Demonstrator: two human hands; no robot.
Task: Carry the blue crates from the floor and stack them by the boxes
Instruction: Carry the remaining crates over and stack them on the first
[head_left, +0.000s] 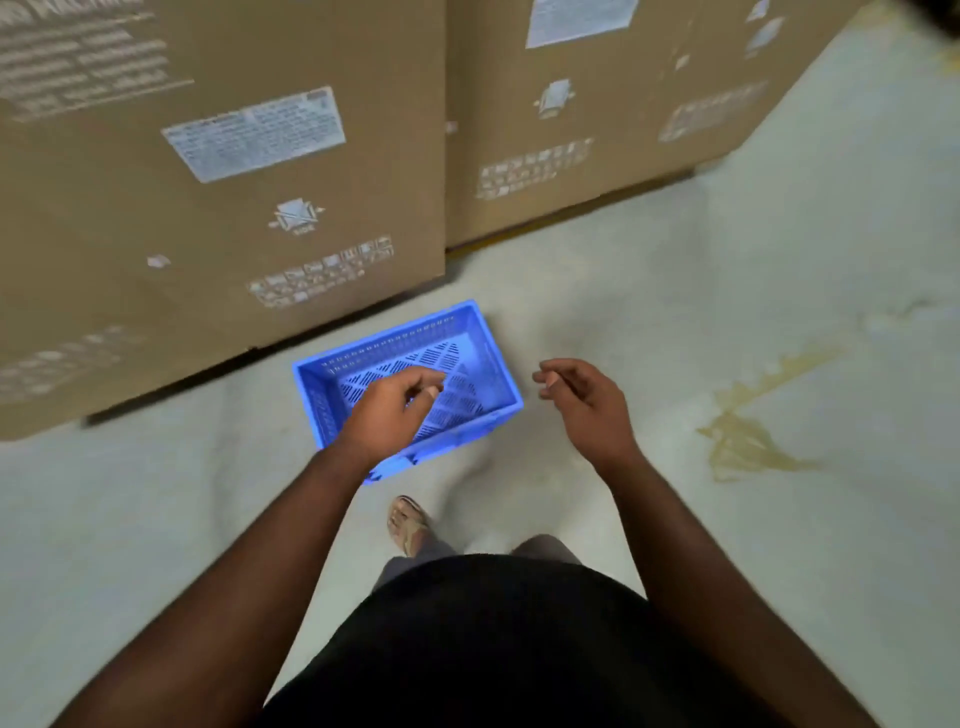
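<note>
A blue perforated crate (467, 358) sits open side up on the grey floor, right in front of two tall cardboard boxes (223, 171). My left hand (395, 408) hovers above the crate's near left part with fingers loosely curled and nothing in it. My right hand (584, 400) hangs in the air just right of the crate, also loosely curled and holding nothing. Neither hand touches the crate. The crate's near left wall is partly hidden by my left hand and wrist.
A second cardboard box (597, 114) stands to the right of the first, with a narrow gap between them. My sandalled foot (408, 525) is just behind the crate. A yellowish stain (748, 426) marks the floor at right.
</note>
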